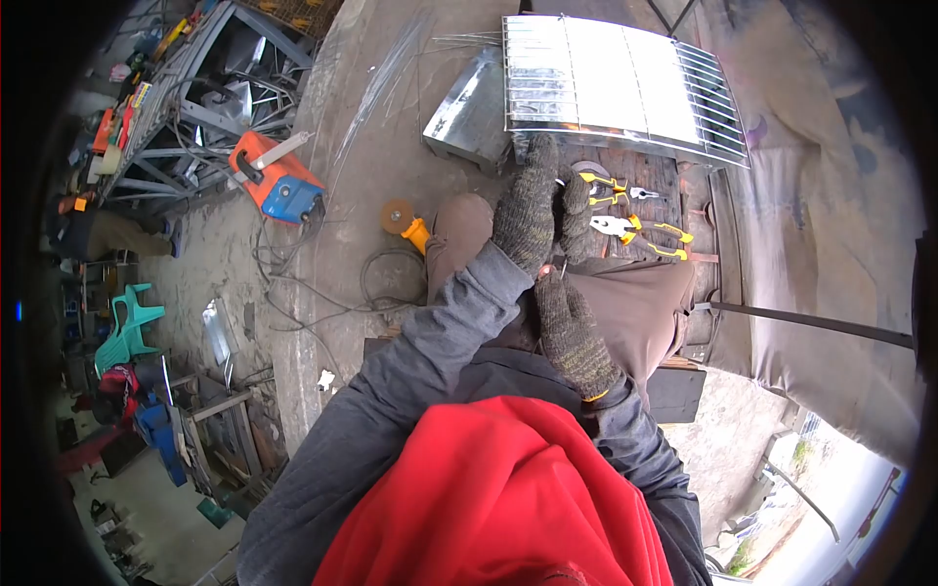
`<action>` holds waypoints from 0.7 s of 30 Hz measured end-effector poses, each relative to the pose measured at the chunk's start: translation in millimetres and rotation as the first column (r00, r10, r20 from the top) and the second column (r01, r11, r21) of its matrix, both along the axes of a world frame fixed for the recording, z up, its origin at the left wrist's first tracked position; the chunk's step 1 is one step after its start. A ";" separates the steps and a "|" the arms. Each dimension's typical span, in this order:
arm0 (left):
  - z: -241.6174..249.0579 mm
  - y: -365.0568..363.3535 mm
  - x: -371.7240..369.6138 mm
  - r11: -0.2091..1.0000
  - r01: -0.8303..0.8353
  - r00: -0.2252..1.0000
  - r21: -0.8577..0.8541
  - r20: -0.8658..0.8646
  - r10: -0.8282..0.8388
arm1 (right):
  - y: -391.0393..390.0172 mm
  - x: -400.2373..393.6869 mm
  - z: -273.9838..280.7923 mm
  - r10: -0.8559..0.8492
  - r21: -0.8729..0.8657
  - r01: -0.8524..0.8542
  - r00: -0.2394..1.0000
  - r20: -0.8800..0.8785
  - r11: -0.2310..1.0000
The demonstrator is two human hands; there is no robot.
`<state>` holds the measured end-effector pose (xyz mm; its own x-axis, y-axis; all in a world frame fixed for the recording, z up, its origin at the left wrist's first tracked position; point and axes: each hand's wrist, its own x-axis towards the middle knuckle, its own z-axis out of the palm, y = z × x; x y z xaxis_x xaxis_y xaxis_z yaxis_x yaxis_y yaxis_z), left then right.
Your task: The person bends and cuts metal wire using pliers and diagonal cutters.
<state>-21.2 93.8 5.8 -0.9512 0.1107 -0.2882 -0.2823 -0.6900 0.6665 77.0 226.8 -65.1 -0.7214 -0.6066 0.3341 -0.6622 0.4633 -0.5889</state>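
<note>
My left hand, in a dark knitted glove, reaches up below the wire rack, fingers pressed together; what they hold is hidden. Beside it lies a dark knitted bundle, perhaps a glove. My right hand, also gloved, is closed just below, near my lap. A thin metal piece shows by its fingertips, too small to name. Pliers with yellow-black handles lie on the wooden surface to the right of my hands, and another yellow-handled tool lies above them. A bright sheet covers much of the rack.
A bent metal piece stands left of the rack. An angle grinder with cable lies by my knee. Farther left are an orange-blue machine, a metal frame and a green plastic stool. Another person is at far left.
</note>
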 end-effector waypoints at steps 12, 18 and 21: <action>-8.8 -5.0 -0.7 0.999 -0.048 0.999 -0.003 0.014 0.048 | -5.6 -3.8 -8.9 -0.044 -0.015 0.042 0.988 -0.151 0.999; -33.3 -16.4 -10.6 1.000 0.019 0.999 -0.003 -0.033 -0.019 | -14.4 -16.2 21.4 -0.014 -0.214 0.139 0.865 0.501 0.967; -16.8 -14.3 -2.4 0.998 -0.037 0.998 -0.054 -0.058 0.033 | -9.7 -28.8 46.5 0.075 -0.256 0.302 0.501 0.862 0.918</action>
